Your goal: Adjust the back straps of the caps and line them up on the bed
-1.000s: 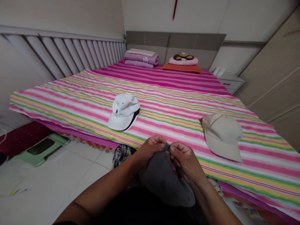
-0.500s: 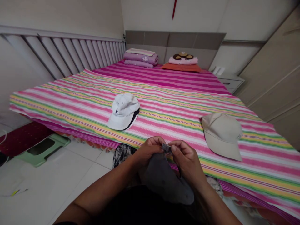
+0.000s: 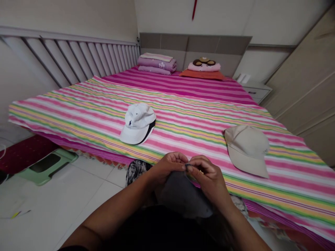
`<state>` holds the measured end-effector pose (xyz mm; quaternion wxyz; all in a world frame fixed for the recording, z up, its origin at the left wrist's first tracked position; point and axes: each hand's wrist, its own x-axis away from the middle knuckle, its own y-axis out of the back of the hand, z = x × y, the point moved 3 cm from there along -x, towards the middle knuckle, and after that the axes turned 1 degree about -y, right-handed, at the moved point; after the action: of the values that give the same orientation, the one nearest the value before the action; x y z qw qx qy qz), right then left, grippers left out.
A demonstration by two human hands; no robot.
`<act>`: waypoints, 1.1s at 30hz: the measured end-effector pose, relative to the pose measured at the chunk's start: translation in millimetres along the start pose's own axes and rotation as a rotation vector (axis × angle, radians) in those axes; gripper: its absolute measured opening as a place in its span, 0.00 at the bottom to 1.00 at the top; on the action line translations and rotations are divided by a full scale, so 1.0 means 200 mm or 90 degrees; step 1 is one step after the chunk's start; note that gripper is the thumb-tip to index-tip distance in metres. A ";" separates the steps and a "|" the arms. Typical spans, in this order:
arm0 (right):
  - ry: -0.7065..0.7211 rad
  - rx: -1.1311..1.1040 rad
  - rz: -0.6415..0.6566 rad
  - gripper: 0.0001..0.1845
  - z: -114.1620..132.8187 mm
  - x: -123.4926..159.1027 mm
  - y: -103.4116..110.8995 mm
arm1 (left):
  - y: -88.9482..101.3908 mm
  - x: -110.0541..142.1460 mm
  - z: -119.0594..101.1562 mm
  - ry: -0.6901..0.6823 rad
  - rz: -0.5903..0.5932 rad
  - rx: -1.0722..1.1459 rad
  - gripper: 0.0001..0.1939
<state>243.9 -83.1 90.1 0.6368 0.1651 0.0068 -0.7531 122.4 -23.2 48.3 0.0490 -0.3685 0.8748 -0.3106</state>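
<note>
- Grey cap [image 3: 180,195]: located in front of the wearer's torso, at the near edge of the bed [image 3: 193,130], suspended from both hands.
- Grey cap, long axis: slants from the fingertips down and to the right, back toward the wearer. The narrow upper end points away, toward the bed; the broad end hangs low. Its brim cannot be told apart in the dark lower area.
- Left hand [image 3: 169,167]: thumb and forefinger pinch the dark strip [image 3: 187,167] at the cap's upper end; the other fingers are curled.
- Right hand [image 3: 208,174]: thumb and fingertips pinch the same strip from the right. The fingertips of both hands nearly meet, hiding most of the strip; whether it is fastened cannot be told.
- White cap [image 3: 138,118]: rests on the bed beyond the left hand, crown up. Its brim points toward the near edge and slightly left; a dark area shows along the right side.
- Beige cap [image 3: 247,150]: rests on the bed to the right of the right hand, well apart from the white cap. Its brim faces the near edge.
- Green stool [image 3: 44,170]: stands on the floor at left, beside the bed.
</note>
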 end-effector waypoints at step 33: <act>-0.152 -0.262 0.072 0.11 -0.03 -0.03 0.02 | -0.03 0.01 0.03 0.091 0.122 -0.048 0.10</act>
<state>250.0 -77.4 85.7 0.6943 -0.0581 0.0757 -0.7133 126.2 -31.0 48.4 0.0019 -0.2618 0.9182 -0.2971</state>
